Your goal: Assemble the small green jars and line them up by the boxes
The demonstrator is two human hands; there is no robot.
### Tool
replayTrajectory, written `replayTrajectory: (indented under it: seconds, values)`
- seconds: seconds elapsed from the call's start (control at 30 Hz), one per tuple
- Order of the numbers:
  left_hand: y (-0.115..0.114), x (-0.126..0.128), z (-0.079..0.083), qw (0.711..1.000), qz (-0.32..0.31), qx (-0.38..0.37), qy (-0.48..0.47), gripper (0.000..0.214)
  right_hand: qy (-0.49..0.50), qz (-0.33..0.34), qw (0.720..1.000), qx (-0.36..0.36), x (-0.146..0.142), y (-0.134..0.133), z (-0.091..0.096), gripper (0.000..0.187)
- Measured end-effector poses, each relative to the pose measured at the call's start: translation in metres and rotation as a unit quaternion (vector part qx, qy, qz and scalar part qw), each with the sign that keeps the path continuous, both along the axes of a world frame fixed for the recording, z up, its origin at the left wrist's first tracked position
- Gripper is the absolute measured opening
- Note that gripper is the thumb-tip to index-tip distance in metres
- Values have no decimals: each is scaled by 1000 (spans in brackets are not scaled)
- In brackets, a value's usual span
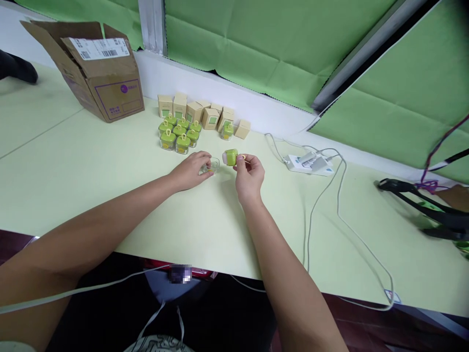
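My left hand (193, 169) is closed around a small clear jar (215, 166), tipped on its side with its mouth toward the right. In my right hand (249, 177) is a green lid (230, 157), pinched by its pale yellow loop, with a whitish part at its left end. Lid and jar are apart by a small gap, just above the table. Beyond my left hand stand several clear jars (167, 140) with green lids and yellow loops, grouped closely. One more lidded jar (227, 130) stands apart, before the small boxes.
Several small tan boxes (173, 106) line the wall. A large open cardboard box (117, 93) stands at the back left. At right lie a white power strip (309, 164) with plugs, loose cables (342, 195) and a black frame-like object (436, 210).
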State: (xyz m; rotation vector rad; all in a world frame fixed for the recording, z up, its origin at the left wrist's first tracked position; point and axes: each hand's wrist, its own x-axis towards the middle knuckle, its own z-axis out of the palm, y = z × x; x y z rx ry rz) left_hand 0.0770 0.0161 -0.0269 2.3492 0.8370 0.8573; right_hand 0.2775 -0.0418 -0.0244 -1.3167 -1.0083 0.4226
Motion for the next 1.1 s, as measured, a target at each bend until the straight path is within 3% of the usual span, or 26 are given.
replayTrajectory:
  seconds: [0.07,0.3,0.57,0.93,1.1]
  values:
    - [-3,-1,3,1000,-6,-13,-12,27,-18,17,1000,5,-3,-4,2,37]
    - [-19,-6,13,984,-6,-145,-105,53,-152,105,982,34,-11,-17,12,35]
    - [-19,-10,12,982,-23,-140,-125,47,-221,162,961,44,-12,-22,16,25]
    - [-20,-11,11,972,-39,-186,-140,57,-311,174,932,58,-4,-22,18,23]
    - [-20,-12,12,976,-44,-172,-126,58,-343,175,921,65,-1,-24,23,21]
